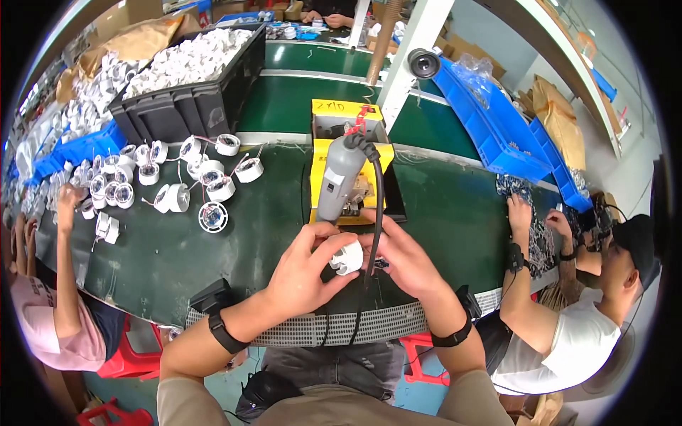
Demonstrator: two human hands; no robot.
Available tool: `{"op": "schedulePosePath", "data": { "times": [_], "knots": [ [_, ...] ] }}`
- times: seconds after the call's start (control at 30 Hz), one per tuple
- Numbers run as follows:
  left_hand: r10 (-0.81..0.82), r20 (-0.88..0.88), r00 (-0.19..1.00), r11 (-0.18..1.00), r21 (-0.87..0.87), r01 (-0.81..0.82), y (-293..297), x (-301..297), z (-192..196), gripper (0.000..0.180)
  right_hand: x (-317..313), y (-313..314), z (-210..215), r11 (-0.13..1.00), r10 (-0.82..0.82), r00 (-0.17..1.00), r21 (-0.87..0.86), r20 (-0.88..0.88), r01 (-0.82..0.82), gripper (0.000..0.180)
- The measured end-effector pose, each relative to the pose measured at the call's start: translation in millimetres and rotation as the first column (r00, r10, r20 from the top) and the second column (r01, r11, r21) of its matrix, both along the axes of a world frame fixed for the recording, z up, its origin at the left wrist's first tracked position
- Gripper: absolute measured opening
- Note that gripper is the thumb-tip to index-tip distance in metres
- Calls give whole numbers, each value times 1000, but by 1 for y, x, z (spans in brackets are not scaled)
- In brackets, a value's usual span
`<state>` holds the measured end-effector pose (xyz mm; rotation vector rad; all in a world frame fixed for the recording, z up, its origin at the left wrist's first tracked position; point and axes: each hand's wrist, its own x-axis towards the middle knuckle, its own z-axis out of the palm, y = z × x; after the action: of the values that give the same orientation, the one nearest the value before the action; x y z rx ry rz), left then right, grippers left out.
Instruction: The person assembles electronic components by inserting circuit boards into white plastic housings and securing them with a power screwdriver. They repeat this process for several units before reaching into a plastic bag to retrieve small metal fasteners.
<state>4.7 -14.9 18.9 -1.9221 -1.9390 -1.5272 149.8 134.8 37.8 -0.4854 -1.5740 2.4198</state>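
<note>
1. Left hand [302, 273] and right hand [401, 264] both pinching small white round part [347, 258], dead centre.
2. Grey electric screwdriver [338, 177] hanging at 12 o'clock of it.
3. More white parts [192, 184] scattered at 10 o'clock on green table [455, 220].

Both hands on a small white housing, just below the yellow fixture box [348, 117]

Left hand [302, 273] and right hand [405, 263] grip the white housing [347, 258]; a grey electric screwdriver [339, 177] hangs in front of the box.

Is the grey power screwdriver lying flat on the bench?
No: the grey power screwdriver hangs upright above the left hand and right hand, which hold a small white round part.
</note>
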Motion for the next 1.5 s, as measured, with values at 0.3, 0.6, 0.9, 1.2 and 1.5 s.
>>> {"op": "schedulePosePath", "data": {
  "times": [0.3, 0.6, 0.9, 1.2, 1.5],
  "knots": [
    [-194, 623, 758, 957, -50, 287, -2, -5, 1, 44, -2, 12, -25, 998, -34, 967, -59, -253, 20, 12],
    [35, 999, 13, 832, -37, 554, 8, -8, -7, 57, -9, -14, -19, 317, -19, 904, 855, -428, 411, 18],
    [28, 995, 98, 843, -76, 533, 8, -10, -13, 61, -12, -30, -25, 1, -51, 870, 871, -490, 491, 18],
    [-145, 910, 389, 891, -51, 451, 6, 9, -17, 52, -9, -30, -27, 403, -213, 945, 858, -248, 317, 18],
    [-169, 928, 333, 925, 33, 378, 5, 1, -17, 44, -2, -7, -16, 64, -74, 922, 921, -380, 385, 23]
  ]
}}
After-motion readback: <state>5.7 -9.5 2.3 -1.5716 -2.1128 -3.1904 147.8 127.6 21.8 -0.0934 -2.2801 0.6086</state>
